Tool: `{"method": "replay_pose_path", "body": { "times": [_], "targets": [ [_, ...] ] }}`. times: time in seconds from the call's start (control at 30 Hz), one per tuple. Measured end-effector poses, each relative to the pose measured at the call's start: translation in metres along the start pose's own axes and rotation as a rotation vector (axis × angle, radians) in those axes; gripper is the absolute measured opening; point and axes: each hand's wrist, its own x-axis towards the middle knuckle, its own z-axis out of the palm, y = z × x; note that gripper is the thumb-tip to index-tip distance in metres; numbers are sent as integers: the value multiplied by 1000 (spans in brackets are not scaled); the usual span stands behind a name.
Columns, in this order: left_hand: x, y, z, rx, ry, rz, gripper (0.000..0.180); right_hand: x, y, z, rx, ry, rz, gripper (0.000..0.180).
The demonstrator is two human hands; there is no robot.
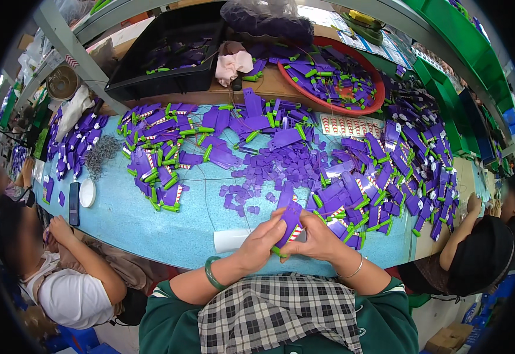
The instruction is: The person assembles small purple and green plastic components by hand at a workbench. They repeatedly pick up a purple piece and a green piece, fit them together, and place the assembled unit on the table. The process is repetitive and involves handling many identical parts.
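Near the table's front edge, both my hands grip one flat purple plastic part (290, 223) with a red-and-white striped sticker and a green end. My left hand (259, 243) closes on its left side. From the right, my right hand (318, 237) holds it, fingers partly hidden behind. Just beyond lies a heap of small purple pieces (284, 168). A pile of purple-and-green parts (363, 189) spreads to the right of my hands, and another such group (154, 144) lies at the left. Beside my left hand is a white curled sheet (229, 240).
A red round tray (380, 97) and a black bin (151, 85), both with purple parts, stand at the back. On the left are a phone (74, 203), a white cup (87, 193) and tangled wire (101, 154). People sit at left (74, 289) and right (481, 253).
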Motion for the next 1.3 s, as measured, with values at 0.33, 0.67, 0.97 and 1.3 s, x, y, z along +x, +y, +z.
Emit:
{"method": "replay_pose_path", "body": {
  "times": [0.33,0.67,0.97,1.3],
  "targets": [
    [5,3,8,289,235,169,29,7,29,1,503,205,-199,23],
    [5,2,16,297,208,201,27,-3,11,-1,-891,579,-934,13],
    [3,1,10,386,135,153,25,-3,8,-4,-690,561,-710,17],
    [1,-2,4,428,116,139,28,0,9,-8,-611,498,-532,33]
  ]
}}
